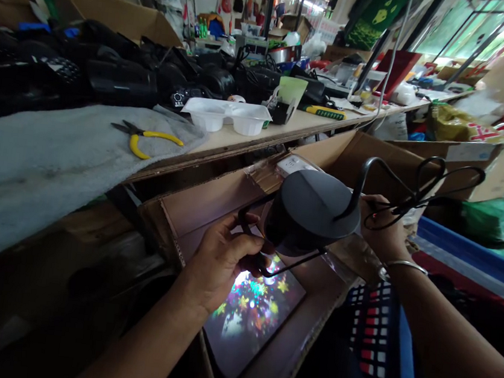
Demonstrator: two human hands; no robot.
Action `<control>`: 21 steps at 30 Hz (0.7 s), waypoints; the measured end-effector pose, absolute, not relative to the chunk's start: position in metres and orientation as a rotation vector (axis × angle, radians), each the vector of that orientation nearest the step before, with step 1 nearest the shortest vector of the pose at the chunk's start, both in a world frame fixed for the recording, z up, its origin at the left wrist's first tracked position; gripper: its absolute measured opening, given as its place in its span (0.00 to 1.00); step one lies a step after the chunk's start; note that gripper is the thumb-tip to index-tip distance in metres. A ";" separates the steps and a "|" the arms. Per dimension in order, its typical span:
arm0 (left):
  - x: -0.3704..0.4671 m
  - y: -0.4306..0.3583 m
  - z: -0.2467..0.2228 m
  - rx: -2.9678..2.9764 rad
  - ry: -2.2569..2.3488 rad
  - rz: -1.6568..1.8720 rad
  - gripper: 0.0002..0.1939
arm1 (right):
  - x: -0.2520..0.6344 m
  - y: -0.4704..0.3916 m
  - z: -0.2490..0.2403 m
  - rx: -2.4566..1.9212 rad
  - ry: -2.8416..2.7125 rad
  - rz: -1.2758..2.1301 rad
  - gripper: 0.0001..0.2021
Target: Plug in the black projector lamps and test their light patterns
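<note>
A round black projector lamp [317, 211] with a bracket hangs tilted above an open cardboard box. My left hand [221, 258] grips its bracket, thumb and fingers closed around it. The lamp casts bright coloured snowflake and tree patterns onto a flat panel [259, 323] inside the box [311, 341]. From the lamp's back rises a black cord [376, 162], bundled in loops at the right. My right hand [383, 231] is closed at these loops beside the lamp, its fingertips partly hidden. A white power strip [298, 165] lies just behind the lamp.
On the workbench [221, 143] lie yellow-handled pliers [148, 139], a white plastic tray [228, 116], a green cup [292, 90] and a yellow cutter [324, 112]. Black lamps [123, 77] pile up at the left. A blue-rimmed basket [370, 348] stands at the right of the box.
</note>
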State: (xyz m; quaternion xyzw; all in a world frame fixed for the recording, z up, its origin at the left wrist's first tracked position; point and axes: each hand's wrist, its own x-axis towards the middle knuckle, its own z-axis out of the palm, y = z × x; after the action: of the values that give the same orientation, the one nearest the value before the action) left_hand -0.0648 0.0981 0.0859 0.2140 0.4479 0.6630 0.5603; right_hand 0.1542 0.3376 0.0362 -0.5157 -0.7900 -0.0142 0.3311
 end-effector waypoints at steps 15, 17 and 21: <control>-0.065 0.099 0.090 0.489 1.056 1.562 0.19 | 0.150 0.331 0.041 -1.406 -2.032 -0.013 0.14; -0.065 0.099 0.090 0.496 1.039 1.560 0.18 | 0.149 0.331 0.041 -1.421 -2.015 0.008 0.14; -0.064 0.099 0.090 0.498 1.019 1.571 0.18 | 0.147 0.329 0.043 -1.449 -1.997 0.000 0.15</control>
State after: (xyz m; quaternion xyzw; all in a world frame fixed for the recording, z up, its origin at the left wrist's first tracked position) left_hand -0.0643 0.0989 0.0903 0.2117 0.4335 0.6682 0.5664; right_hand 0.1468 0.3288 0.0429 -0.5542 -0.7638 0.0000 0.3307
